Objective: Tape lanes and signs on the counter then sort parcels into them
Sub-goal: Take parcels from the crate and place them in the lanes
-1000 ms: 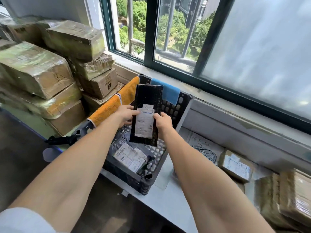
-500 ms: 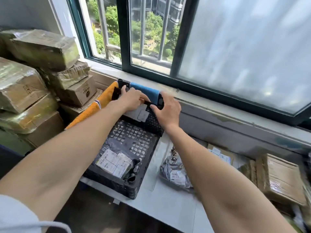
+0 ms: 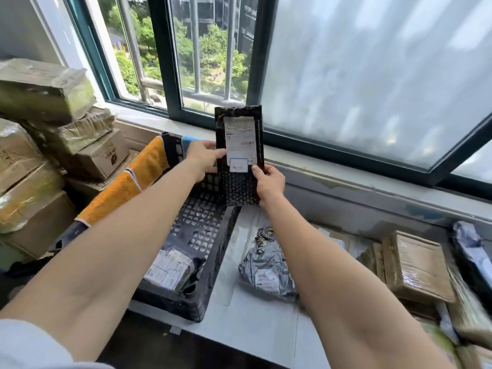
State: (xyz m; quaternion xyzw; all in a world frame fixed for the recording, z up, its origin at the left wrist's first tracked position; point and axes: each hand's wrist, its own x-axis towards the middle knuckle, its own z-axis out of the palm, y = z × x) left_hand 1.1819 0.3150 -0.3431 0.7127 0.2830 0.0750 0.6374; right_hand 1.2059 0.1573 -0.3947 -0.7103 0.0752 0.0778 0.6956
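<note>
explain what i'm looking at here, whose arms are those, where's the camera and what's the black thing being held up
There is no machine here. These are a person's two bare arms, seen by a wide-angle camera worn on their head that looks forward and down, which is why the arms reach in from the bottom edge. The left hand and right hand together hold a black padded parcel upright in front of the window, with its white shipping label facing the camera. Below, a black plastic crate sits on the pale counter, with an orange towel draped over its left rim and one labelled parcel inside. Right of the crate lies a silver plastic-bag parcel, then tape-wrapped brown boxes. More taped boxes are stacked at the left.
</note>
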